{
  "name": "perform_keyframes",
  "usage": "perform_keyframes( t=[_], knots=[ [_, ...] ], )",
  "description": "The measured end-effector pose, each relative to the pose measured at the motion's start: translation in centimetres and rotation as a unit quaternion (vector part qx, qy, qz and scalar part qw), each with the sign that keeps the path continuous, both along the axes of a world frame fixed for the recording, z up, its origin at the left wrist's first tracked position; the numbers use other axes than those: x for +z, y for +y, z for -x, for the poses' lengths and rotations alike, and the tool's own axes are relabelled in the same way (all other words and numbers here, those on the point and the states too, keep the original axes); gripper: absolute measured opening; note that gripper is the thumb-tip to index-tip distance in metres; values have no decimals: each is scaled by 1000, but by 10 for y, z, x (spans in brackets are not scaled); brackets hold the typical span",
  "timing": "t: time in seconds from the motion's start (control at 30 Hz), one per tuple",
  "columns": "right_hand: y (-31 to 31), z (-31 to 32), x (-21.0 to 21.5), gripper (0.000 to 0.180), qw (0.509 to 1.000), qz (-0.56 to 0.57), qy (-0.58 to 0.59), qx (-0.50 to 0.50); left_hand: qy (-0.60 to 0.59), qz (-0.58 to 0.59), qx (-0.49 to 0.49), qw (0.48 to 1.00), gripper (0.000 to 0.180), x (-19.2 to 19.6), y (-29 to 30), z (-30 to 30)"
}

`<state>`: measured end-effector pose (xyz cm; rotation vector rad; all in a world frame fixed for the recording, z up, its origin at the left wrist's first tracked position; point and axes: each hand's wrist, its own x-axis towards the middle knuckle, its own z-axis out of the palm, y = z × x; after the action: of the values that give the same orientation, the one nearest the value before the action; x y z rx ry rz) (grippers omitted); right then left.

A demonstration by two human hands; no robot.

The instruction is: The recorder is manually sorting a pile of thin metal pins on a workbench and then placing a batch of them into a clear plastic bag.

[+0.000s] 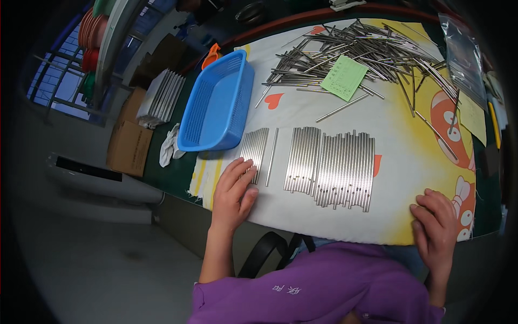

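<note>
My left hand (233,193) lies flat on the white cloth (318,116), fingertips touching a small row of thin metal rods (254,152). A single rod (272,157) lies just right of that row. A wide row of aligned metal rods (332,166) sits in the middle, between my hands. My right hand (436,227) rests near the cloth's front edge, fingers curled, holding nothing that I can see. A loose heap of metal rods (367,51) is piled at the far side.
A blue plastic basket (216,105) stands at the left of the cloth. A green paper slip (344,77) lies on the heap. A clear plastic bag (463,56) is at the far right. Cardboard boxes (129,140) sit on the floor at left.
</note>
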<state>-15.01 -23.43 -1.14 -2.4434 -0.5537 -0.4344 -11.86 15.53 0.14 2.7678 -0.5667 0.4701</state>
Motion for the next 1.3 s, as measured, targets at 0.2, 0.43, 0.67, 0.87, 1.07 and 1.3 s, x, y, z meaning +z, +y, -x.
perform_keyframes(
  t=[0.2,0.43,0.67,0.87,1.07,1.3],
  knots=[
    [-3,-1,0,27,1000,-7,-3,7,69,45,-159,984,35,-1,-78,7],
    [-4,-2,-2,27,1000,-8,-5,11,17,12,-4,1000,25,-7,-52,5],
    [-5,-1,0,26,1000,-9,-8,9,38,48,-124,990,31,10,-86,13],
    [-5,0,-2,25,1000,-22,-6,17,104,91,-284,949,42,-1,-134,7],
    [-7,3,-1,24,1000,-21,-17,12,91,67,-185,976,37,-1,-116,6],
    [-10,-1,0,24,1000,-23,-12,10,42,28,-91,995,33,2,-98,4]
  ],
)
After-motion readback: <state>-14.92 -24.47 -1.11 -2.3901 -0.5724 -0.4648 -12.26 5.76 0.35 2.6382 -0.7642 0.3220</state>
